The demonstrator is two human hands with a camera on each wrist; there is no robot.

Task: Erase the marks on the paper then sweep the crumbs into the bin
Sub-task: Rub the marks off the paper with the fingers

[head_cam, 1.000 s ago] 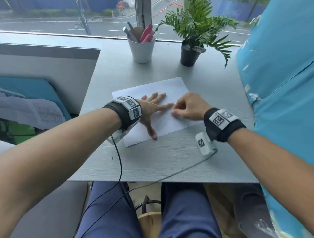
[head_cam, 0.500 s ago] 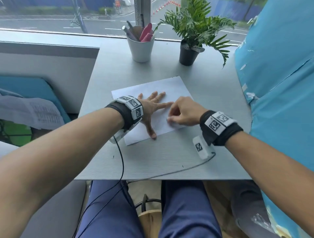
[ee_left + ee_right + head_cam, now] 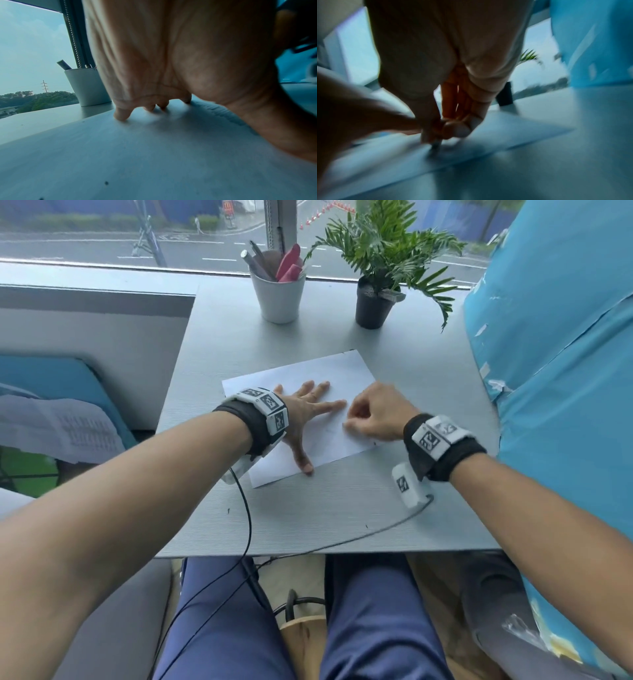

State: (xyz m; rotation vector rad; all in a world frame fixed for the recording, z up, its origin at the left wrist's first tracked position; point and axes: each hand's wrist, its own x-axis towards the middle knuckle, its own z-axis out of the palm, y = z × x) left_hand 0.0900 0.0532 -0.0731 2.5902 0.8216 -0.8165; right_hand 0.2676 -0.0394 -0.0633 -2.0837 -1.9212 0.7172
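A white paper (image 3: pixel 342 371) lies on the grey table (image 3: pixel 308 525) and bears faint pencil marks (image 3: pixel 325 436). My left hand (image 3: pixel 308 412) lies flat on the paper with its fingers spread; in the left wrist view its fingertips (image 3: pixel 121 116) press on the sheet (image 3: pixel 154 148). My right hand (image 3: pixel 370 416) is curled over the paper's right part. In the blurred right wrist view its thumb and fingers (image 3: pixel 447 129) pinch a small eraser (image 3: pixel 435 145) with its tip down on the paper (image 3: pixel 513 132). In the head view the eraser is hidden. Dark crumbs (image 3: pixel 228 511) dot the table.
A white cup of pens (image 3: pixel 278 292) and a potted plant (image 3: pixel 375 299) stand at the back by the window. A blue covered surface (image 3: pixel 565 371) rises at the right. Wrist cables (image 3: pixel 246 508) trail over the table's front edge. A wooden object (image 3: pixel 305 642) sits between my knees.
My right hand has shifted a little to the left across the paper, still pinching the eraser. The left hand has stayed flat on the sheet.
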